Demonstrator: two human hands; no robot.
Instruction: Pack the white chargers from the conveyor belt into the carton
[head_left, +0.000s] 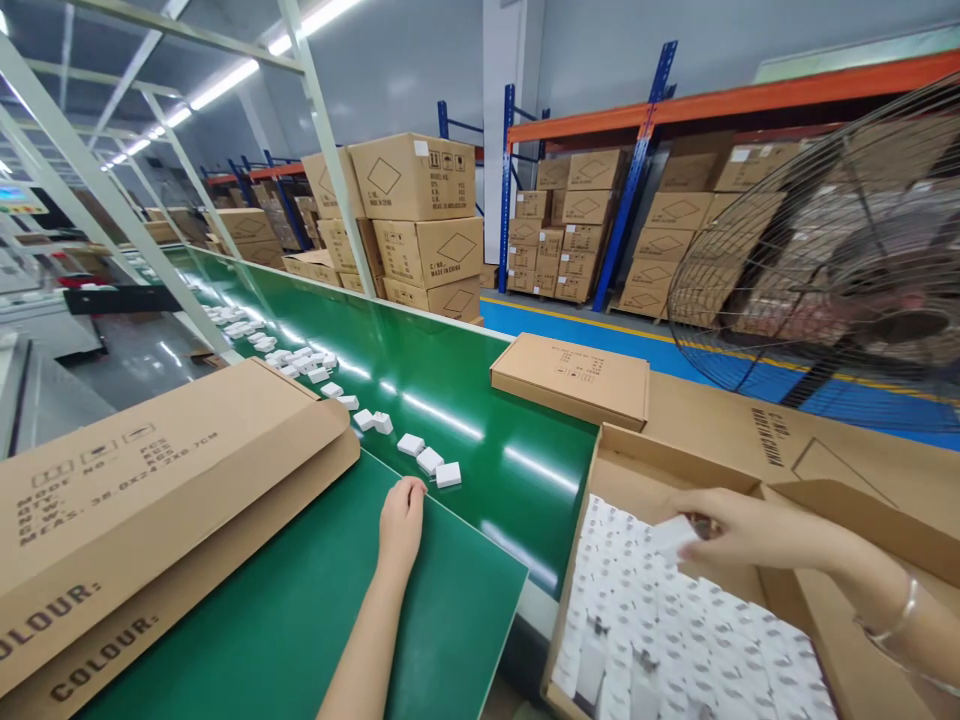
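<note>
My right hand (pixel 731 525) pinches a white adapter block (pixel 676 537) above an open cardboard box (pixel 596 480) on the right. White adapters in rows fill much of the box, with a patterned white sheet (pixel 645 590) around them; a few show metal prongs. At the edge of a green board (pixel 457 590), my left hand (pixel 403 515) is curled closed, its fingertips hidden on the far side. Just beyond it, several white adapters (pixel 448 475) lie on the green conveyor belt (pixel 480 400), in a line running back to the left.
Flattened or folded cartons (pixel 172 470) lie at the left on the green board. A closed flat carton (pixel 574 375) sits across the belt, beside a large cardboard piece (pixel 825 460). At the right stands a big fan (pixel 847 260). Stacked boxes (pixel 427 220) and racks rise behind.
</note>
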